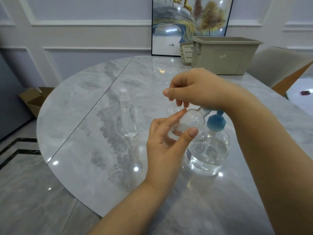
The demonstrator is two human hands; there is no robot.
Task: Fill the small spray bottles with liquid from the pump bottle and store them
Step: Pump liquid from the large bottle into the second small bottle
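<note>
Holding a small open spray bottle [189,122] in the left hand [166,141], tilted, its neck up against the blue pump head [216,122]. Thumb [190,134] curled round the near side of the clear body, index and middle fingers [174,116] laid along the far side, so a loose grasp rather than a tight clench. Bottle blurred; no liquid level readable inside it.

Above those fingers, the right hand [196,89], knuckles up and wrist over the pump head, fingers bent downward, fingertips [182,103] hanging just above the left index tip. Cannot tell whether they pinch anything or merely press; the part beneath the palm hidden.

Right of the left thumb and under the right wrist, the large clear pump bottle [208,153] standing upright on the marble table [88,150], partly filled with clear liquid.

Left of the left-hand fingers, well apart from them, a second small spray bottle [128,116] standing upright with its white sprayer cap on, seemingly empty. Just beyond the right fingertips, another faint clear bottle shape [172,110], mostly hidden.

Far beyond the right knuckles, a beige storage bin [225,55] at the table's back edge, a smaller beige basket [185,51] touching its left side, and a framed picture [189,22] leaning on the wall behind both.
</note>
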